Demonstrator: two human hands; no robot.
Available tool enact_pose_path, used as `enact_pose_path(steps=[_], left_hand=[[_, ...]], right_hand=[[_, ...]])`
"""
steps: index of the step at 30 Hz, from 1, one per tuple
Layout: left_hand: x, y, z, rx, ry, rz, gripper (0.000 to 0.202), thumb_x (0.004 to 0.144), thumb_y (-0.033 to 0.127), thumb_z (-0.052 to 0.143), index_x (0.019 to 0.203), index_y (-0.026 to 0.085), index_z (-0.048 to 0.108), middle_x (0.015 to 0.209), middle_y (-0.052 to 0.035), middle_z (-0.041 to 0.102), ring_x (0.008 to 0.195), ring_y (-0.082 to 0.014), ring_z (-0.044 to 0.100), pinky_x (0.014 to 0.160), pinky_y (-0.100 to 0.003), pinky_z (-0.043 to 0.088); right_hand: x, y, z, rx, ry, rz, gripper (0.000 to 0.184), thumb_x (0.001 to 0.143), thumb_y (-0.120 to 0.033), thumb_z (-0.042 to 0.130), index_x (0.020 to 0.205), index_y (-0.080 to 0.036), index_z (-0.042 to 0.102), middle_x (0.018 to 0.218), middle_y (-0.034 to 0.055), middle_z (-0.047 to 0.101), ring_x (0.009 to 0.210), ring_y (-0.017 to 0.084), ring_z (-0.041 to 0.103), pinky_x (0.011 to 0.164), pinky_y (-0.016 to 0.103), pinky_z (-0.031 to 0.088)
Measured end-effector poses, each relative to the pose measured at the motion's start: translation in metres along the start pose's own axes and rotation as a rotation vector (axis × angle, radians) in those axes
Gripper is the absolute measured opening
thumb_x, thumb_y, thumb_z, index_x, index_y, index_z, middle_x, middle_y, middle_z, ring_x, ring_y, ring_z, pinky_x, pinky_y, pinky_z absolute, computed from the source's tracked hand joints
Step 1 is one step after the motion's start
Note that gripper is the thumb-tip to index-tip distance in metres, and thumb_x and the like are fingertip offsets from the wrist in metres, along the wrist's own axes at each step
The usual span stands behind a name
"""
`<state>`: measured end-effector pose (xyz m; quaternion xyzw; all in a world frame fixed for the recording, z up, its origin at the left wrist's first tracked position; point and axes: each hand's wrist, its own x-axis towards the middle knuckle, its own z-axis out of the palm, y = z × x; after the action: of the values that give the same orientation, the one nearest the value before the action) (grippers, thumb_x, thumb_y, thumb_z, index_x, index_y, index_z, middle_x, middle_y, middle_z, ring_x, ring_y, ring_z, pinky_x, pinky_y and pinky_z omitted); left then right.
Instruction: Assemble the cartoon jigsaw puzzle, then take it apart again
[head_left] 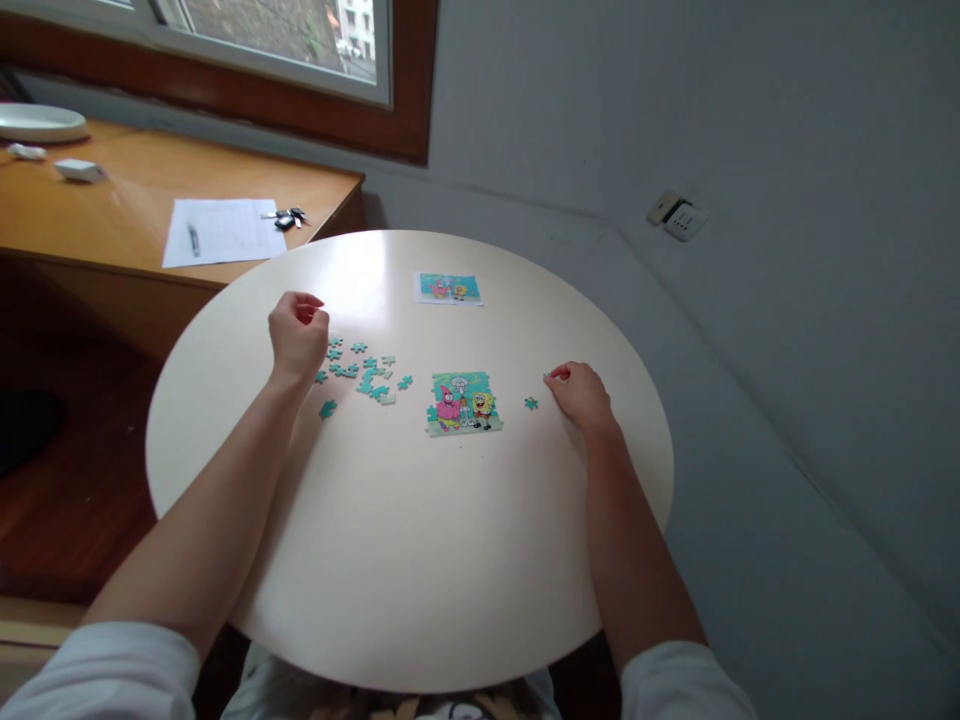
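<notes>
A partly joined cartoon jigsaw puzzle (463,404) lies flat in the middle of the round white table (420,560). To its left is a heap of loose teal puzzle pieces (367,375), some overlapping. My left hand (298,338) hovers at the heap's left side, fingers loosely curled, thumb apart from them, and nothing visible between. On the right, my right hand (581,393) pinches a small puzzle piece (547,377), mostly hidden by the fingertips. Just left of that hand rests a single loose piece (531,403).
A printed reference picture (448,289) lies beyond the puzzle. A wooden desk (127,190) at the back left carries a paper sheet (225,232), a pen, keys (289,218), a small white box (79,170) and a white round object. A wall with a socket (684,220) stands on the right.
</notes>
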<state>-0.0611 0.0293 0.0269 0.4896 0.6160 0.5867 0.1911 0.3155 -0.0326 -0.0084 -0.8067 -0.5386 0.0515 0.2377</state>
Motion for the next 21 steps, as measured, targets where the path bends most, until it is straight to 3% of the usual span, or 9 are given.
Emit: enact_pose_path(steps=[5, 12, 21], left_hand=[[-0.0019, -0.0007, 0.0025, 0.022, -0.015, 0.025, 0.011, 0.066, 0.011, 0.05, 0.073, 0.019, 0.052, 0.066, 0.0002, 0.052, 0.059, -0.0139, 0.05, 0.054, -0.027, 0.039], [-0.0027, -0.0021, 0.0035, 0.035, -0.038, 0.045, 0.012, 0.063, 0.013, 0.051, 0.073, 0.021, 0.051, 0.066, -0.0004, 0.053, 0.06, -0.0148, 0.051, 0.055, -0.027, 0.041], [-0.0052, -0.0019, 0.0052, 0.032, -0.044, 0.044, 0.013, 0.063, 0.014, 0.051, 0.073, 0.021, 0.052, 0.067, -0.0007, 0.055, 0.058, -0.0141, 0.051, 0.052, -0.027, 0.04]], right_hand=[[0.0002, 0.0034, 0.0012, -0.042, 0.039, -0.022, 0.019, 0.071, -0.032, 0.067, 0.083, -0.018, 0.067, 0.09, 0.0092, 0.061, 0.084, 0.02, 0.058, 0.077, 0.033, 0.045], [0.0018, 0.0035, 0.0007, 0.009, 0.041, -0.022, 0.013, 0.068, -0.03, 0.07, 0.067, -0.018, 0.064, 0.075, 0.0054, 0.061, 0.073, 0.018, 0.057, 0.07, 0.032, 0.044], [0.0021, 0.0031, 0.0026, 0.081, 0.065, -0.018, 0.012, 0.065, -0.028, 0.07, 0.069, -0.019, 0.064, 0.072, 0.0047, 0.063, 0.071, 0.018, 0.058, 0.073, 0.034, 0.045]])
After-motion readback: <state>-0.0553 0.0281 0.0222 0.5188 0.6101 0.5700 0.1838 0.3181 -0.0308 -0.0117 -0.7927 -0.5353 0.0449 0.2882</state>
